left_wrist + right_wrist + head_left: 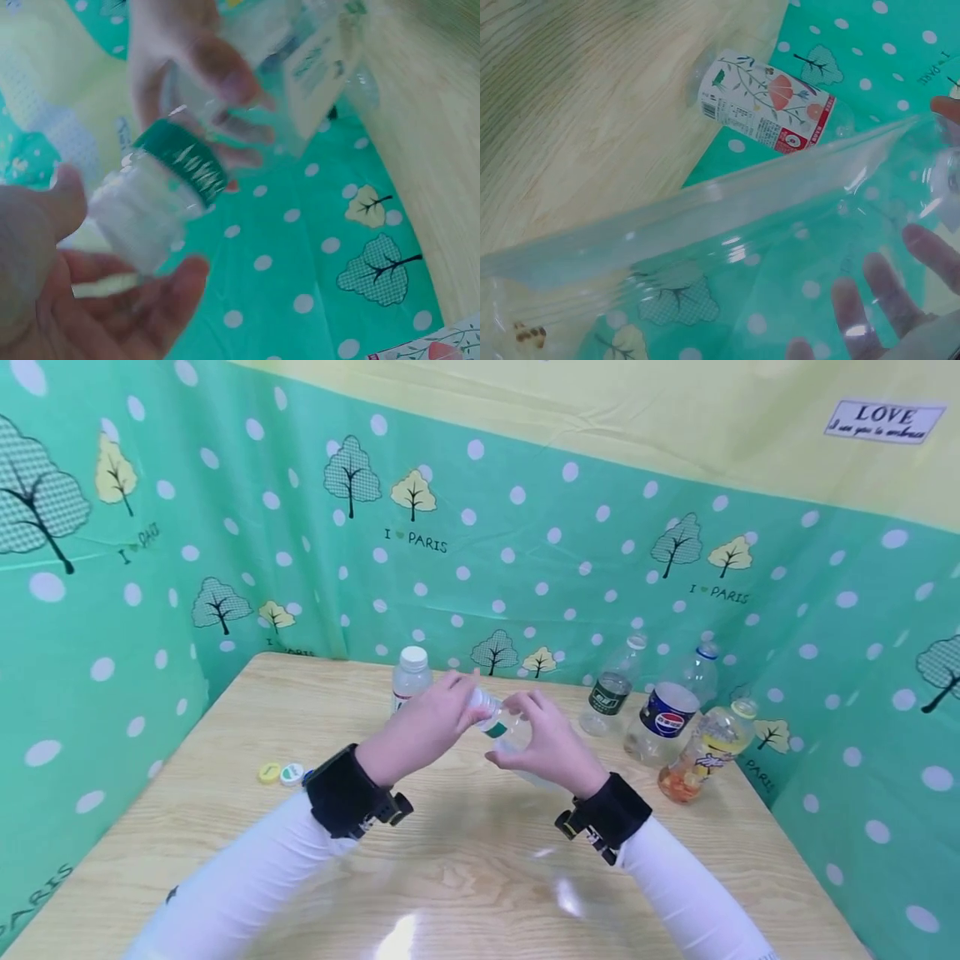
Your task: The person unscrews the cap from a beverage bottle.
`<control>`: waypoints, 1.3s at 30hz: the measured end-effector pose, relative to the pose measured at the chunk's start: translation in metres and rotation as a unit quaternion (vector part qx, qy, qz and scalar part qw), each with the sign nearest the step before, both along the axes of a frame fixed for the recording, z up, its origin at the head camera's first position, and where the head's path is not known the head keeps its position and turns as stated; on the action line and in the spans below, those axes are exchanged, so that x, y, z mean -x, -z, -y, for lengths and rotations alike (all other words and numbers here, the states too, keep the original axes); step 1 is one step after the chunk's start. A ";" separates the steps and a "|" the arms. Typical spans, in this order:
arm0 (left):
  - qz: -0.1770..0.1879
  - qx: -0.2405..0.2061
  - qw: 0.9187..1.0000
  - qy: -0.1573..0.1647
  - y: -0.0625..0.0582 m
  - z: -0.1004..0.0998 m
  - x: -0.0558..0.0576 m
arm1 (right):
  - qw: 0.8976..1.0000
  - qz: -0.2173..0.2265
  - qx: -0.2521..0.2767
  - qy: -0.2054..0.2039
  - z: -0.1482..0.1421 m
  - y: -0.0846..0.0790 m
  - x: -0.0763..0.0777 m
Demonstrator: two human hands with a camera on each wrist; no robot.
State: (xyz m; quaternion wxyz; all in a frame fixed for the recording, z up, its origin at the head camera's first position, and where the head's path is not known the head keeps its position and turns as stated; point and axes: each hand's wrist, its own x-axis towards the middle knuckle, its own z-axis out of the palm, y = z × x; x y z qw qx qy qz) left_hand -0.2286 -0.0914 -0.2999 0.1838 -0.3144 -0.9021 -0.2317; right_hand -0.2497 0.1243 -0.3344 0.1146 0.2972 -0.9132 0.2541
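Note:
A clear plastic bottle point(517, 735) with a green band point(184, 161) is held tilted over the table between both hands. My left hand point(431, 718) has its thumb and fingers curled round the whitish top end point(139, 217), blurred in the left wrist view. Lower down, my right hand point(551, 743) grips the body, thumb and fingers bent round opposite sides. Through the clear wall in the right wrist view, the right fingers point(889, 296) show behind the bottle. Just beyond the left hand stands a white-capped bottle point(412, 672), its floral label point(769, 101) visible in the right wrist view.
On the wooden table point(450, 877), a green-labelled bottle point(609, 693), a Pepsi bottle point(667, 718) and a yellow-labelled bottle point(705, 756) stand at the right. Yellow point(268, 772), white point(292, 774) and blue caps point(308, 777) lie at the left. A green curtain point(450, 585) hangs behind.

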 end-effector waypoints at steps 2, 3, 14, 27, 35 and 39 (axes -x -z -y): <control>-0.002 0.003 0.998 0.057 -0.003 0.006 0.003 | 1.000 0.001 0.006 -0.004 0.001 0.002 0.001; -0.008 0.006 0.997 0.082 -0.004 0.008 0.004 | 1.000 0.001 0.010 -0.007 0.001 0.002 0.001; -0.033 0.039 0.999 0.014 -0.004 -0.002 0.002 | 0.999 0.017 0.030 -0.019 0.001 -0.003 0.006; 0.002 0.010 0.999 0.038 -0.004 0.002 0.000 | 1.000 0.015 0.021 -0.012 0.000 0.000 0.003; -0.046 0.066 0.995 0.051 -0.005 0.005 0.002 | 0.999 0.026 0.023 -0.017 -0.001 -0.002 0.004; -0.094 0.076 0.992 -0.032 0.003 -0.003 -0.001 | 1.000 0.020 0.010 -0.012 -0.001 0.000 0.002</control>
